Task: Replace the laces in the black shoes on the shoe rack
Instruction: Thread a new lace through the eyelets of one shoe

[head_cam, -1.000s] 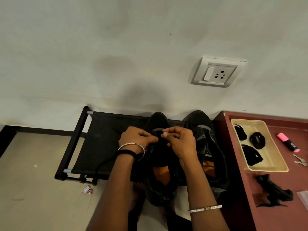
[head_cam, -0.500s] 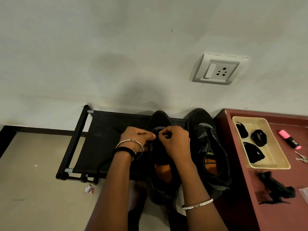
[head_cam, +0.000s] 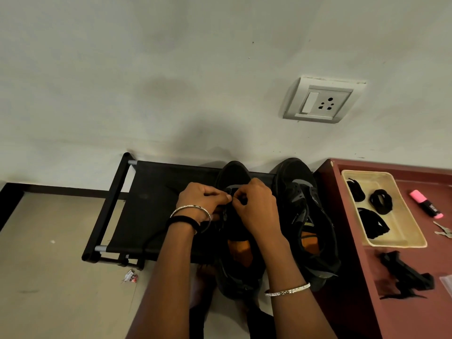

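Observation:
Two black shoes with orange insoles stand side by side on the black shoe rack (head_cam: 146, 206), toes to the wall. My left hand (head_cam: 200, 201) and my right hand (head_cam: 256, 211) meet over the front eyelets of the left shoe (head_cam: 234, 172). Both pinch a black lace between thumb and fingertips; the eyelets under them are hidden. A loose length of that black lace (head_cam: 152, 238) trails left across the rack and over its front edge. The right shoe (head_cam: 303, 201) stands untouched with no lace in its eyelets.
A dark red table (head_cam: 401, 314) stands to the right of the rack. On it lie a cream tray (head_cam: 401, 231) with three black lace bundles, a pink highlighter (head_cam: 425, 203), keys (head_cam: 442, 231) and a loose black lace pile (head_cam: 406, 275). A wrapper (head_cam: 129, 276) lies on the floor.
Both hands have drawn closer together over the left shoe's front eyelets, and the view has shifted slightly. The shoes have not moved.

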